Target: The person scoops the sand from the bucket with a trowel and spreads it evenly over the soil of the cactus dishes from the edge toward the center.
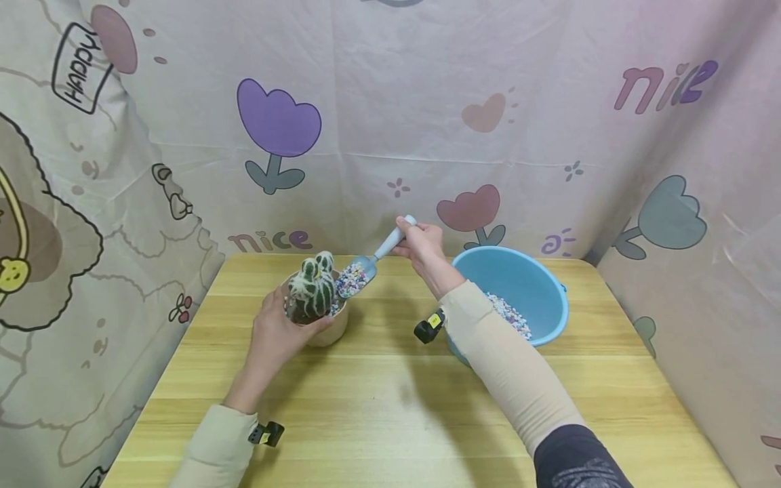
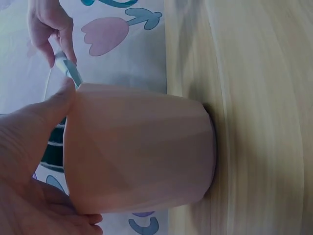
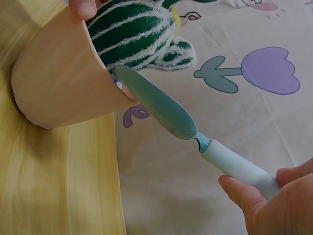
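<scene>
A green cactus (image 1: 310,293) with white fuzzy stripes, crocheted in look, stands in a beige flower pot (image 1: 332,332) at the table's left. My left hand (image 1: 281,332) holds this pot by its rim, thumb on the near side. My right hand (image 1: 424,247) grips the pale handle of a blue scoop (image 3: 156,103). Small multicoloured pebbles (image 1: 352,279) fill the scoop blade, whose tip is at the pot's rim in the right wrist view. A few pebbles show inside the pot beside the cactus.
A blue bucket (image 1: 549,298) with more multicoloured pebbles (image 1: 509,315) stands to the right, partly behind my right forearm. Everything rests on a wooden table (image 1: 366,420). A printed cloth (image 1: 390,122) hangs behind the table and along its sides.
</scene>
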